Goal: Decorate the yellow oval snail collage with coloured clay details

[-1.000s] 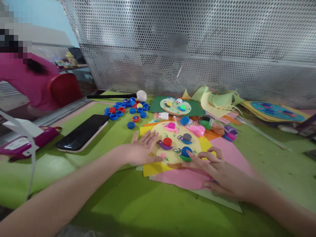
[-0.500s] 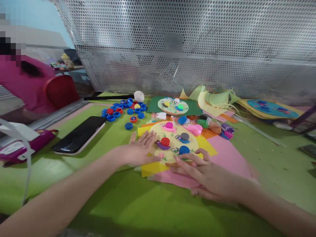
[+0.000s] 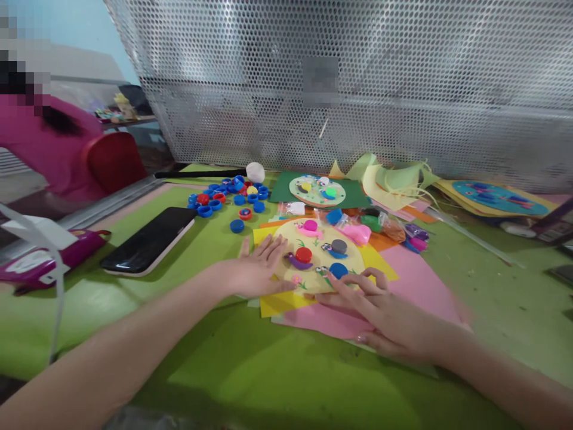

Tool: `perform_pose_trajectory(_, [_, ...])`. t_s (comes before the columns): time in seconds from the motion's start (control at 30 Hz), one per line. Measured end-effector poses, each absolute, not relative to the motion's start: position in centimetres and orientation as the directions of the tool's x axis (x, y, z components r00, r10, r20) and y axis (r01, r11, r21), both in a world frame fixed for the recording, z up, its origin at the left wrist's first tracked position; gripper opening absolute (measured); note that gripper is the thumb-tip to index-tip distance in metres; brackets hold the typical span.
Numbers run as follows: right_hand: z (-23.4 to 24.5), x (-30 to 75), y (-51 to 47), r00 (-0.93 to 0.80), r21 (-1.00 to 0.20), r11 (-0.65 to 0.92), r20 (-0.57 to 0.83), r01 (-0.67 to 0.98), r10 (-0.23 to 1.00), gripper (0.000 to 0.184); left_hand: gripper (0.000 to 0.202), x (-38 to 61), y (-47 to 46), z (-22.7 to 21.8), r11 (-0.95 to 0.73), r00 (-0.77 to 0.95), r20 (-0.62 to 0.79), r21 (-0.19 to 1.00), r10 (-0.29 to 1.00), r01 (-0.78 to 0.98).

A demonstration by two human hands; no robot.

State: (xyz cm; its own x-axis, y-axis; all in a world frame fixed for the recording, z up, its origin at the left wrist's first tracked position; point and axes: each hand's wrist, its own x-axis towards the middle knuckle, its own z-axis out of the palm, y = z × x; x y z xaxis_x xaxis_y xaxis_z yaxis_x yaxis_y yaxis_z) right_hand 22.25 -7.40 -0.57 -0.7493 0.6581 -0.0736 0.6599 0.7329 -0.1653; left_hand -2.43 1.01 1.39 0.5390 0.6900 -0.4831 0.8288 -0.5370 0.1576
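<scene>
The pale yellow round paper disc (image 3: 320, 263) lies on a yellow square sheet (image 3: 275, 303), which lies on a pink sheet (image 3: 412, 275), in the middle of the green tabletop (image 3: 215, 370). The disc already carries 4 small snails, each with a plastic bottle cap as shell: a pink cap (image 3: 310, 226), a grey cap (image 3: 339, 245), a red cap (image 3: 303, 254) and a blue cap (image 3: 338, 270), so I judge the picture almost complete; what remains I cannot tell. The left hand (image 3: 257, 272) lies flat and open on the left edge of the disc. The right hand (image 3: 385, 316) holds nothing, with spread fingers touching the disc's near edge just beside the blue cap. Behind are loose blue and red bottle caps (image 3: 228, 197), a black phone (image 3: 150, 240), a second decorated disc (image 3: 317, 191) and a perforated metal screen (image 3: 358, 89). A person in a magenta top (image 3: 45, 149) is at the far left.
</scene>
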Motion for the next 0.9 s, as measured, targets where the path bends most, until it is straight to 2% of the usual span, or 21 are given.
perform_pose_trajectory(0.2, [-0.9,23.0,-7.7,-0.739,-0.131,0.73,-0.045,0.671,0.672,0.065,0.091,-2.5,1.3,1.3,-0.538,0.537,-0.487,0.154,0.689,0.829])
perform_pose_trajectory(0.43, [-1.1,24.3,-7.9,-0.721,-0.003,0.721,-0.047,0.693,0.692,0.062,0.092,-2.7,1.3,1.0,-0.54,0.542,-0.484,0.159,0.687,0.827])
perform_pose_trajectory(0.63, [-0.4,25.1,-8.0,-0.738,0.044,0.737,0.06,0.675,0.672,0.062,0.091,-2.6,1.3,1.2,-0.531,0.534,-0.489,0.159,0.689,0.832])
perform_pose_trajectory(0.77, [-0.4,25.6,-8.4,-0.735,0.01,0.74,0.118,0.673,0.667,0.062,0.091,-2.5,1.2,1.4,-0.533,0.532,-0.496,0.155,0.686,0.832])
perform_pose_trajectory(0.9, [-0.7,25.2,-8.5,-0.776,-0.023,0.778,0.054,0.628,0.628,0.063,0.091,-2.6,1.3,1.2,-0.535,0.538,-0.491,0.162,0.685,0.829])
